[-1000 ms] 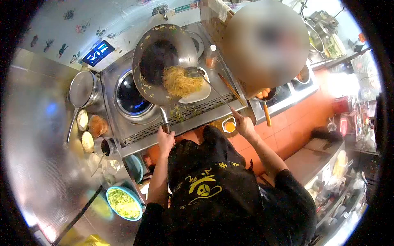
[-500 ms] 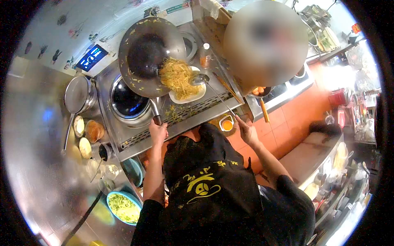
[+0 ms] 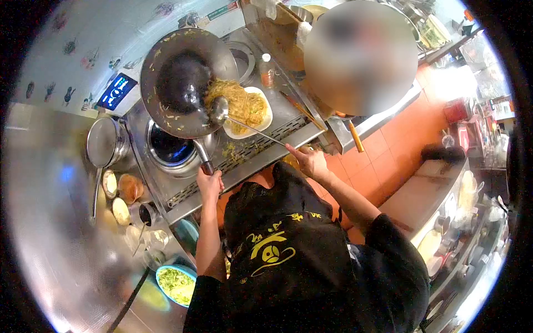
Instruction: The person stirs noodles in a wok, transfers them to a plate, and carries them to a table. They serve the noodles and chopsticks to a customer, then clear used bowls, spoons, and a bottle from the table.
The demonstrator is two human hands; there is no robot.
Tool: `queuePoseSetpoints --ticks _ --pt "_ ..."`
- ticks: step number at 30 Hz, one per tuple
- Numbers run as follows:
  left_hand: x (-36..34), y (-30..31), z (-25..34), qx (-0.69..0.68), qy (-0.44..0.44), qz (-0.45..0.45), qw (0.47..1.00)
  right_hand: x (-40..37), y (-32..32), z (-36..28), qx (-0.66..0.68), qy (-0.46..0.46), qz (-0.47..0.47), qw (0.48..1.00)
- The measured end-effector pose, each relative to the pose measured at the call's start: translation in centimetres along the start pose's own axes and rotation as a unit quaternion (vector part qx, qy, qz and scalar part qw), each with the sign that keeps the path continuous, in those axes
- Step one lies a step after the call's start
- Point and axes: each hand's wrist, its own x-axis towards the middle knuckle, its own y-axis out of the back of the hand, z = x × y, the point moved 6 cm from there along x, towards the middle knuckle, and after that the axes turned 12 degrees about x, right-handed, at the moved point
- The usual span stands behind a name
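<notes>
Over the steel stove [image 3: 281, 112] the wok [image 3: 183, 75] was tilted, straight ahead of the left hand [image 3: 210, 183], which gripped its handle; the white plate [image 3: 268, 119] stood beside the wok's rim, forward of and between the two hands; the noodles [image 3: 229, 95] spilled from rim to plate, apart from both hands; the ladle [image 3: 220, 109] reached them from the right hand [image 3: 310, 162], its fingers curled around the shaft's end. Whether the ladle's bowl touched the wok could not be told.

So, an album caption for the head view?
Left hand grips the wok handle, right hand the ladle; noodles reach from wok to white dish.
</notes>
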Motion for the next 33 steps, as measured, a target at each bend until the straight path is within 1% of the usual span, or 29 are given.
queuePoseSetpoints --ticks 2,3,6,7,10,11,12,14,16,17,20,21,24,27,30,31,33 --pt "-0.3 0.0 0.5 -0.003 -0.007 0.000 1.000 -1.1 0.4 1.0 -0.005 -0.012 0.013 1.000" --pt "-0.3 0.0 0.6 -0.005 -0.008 -0.002 1.000 -1.6 1.3 1.3 -0.022 0.012 0.026 0.999" --pt "0.0 0.1 -0.5 -0.014 -0.002 -0.008 1.000 -3.4 1.9 3.5 -0.015 -0.039 0.006 0.999" --pt "0.3 0.2 -0.9 -0.017 0.001 -0.011 1.000 -3.9 2.0 4.4 0.001 -0.052 -0.006 0.999" --pt "-0.1 1.3 -1.1 0.026 -0.009 0.014 1.000 -4.9 1.2 6.0 0.074 -0.054 0.019 0.996" --pt "-0.6 1.6 -0.9 0.014 -0.025 0.013 1.000 -4.8 0.9 6.4 0.098 -0.057 0.034 0.993" --pt "-1.0 1.9 -0.8 0.023 -0.019 0.011 1.000 -4.8 0.5 6.7 0.125 -0.061 0.047 0.989" --pt "-2.0 2.7 -0.7 0.038 -0.008 0.009 0.999 -5.0 0.5 6.4 0.182 -0.070 0.068 0.978" --pt "-2.4 3.0 -1.4 0.037 -0.028 0.013 0.999 -4.5 1.7 5.5 0.243 -0.074 0.086 0.963" --pt "-2.5 3.1 -1.6 0.036 -0.037 0.016 0.999 -4.5 1.9 5.7 0.253 -0.071 0.100 0.960" --pt "-3.4 3.0 -0.8 0.069 -0.030 0.016 0.997 -0.5 3.3 4.4 0.265 -0.173 -0.008 0.949" --pt "-3.6 2.8 -0.6 0.080 -0.025 0.015 0.996 0.6 1.5 5.6 0.273 -0.094 0.046 0.956" --pt "-3.7 2.4 0.2 0.075 -0.038 0.008 0.996 4.7 2.1 2.6 0.272 -0.067 0.033 0.959" --pt "-3.6 2.2 0.2 0.066 -0.036 0.006 0.997 4.3 0.8 3.3 0.258 -0.063 0.031 0.964" --pt "-3.1 1.4 0.3 0.064 -0.046 0.011 0.997 1.7 -1.2 5.9 0.251 -0.094 0.040 0.963" --pt "-3.2 1.2 0.7 0.092 -0.034 0.019 0.995 0.6 -1.5 6.6 0.237 -0.158 -0.001 0.959" --pt "-2.6 0.6 0.4 0.086 -0.045 0.028 0.995 -0.8 -1.7 7.3 0.242 -0.143 0.014 0.959"
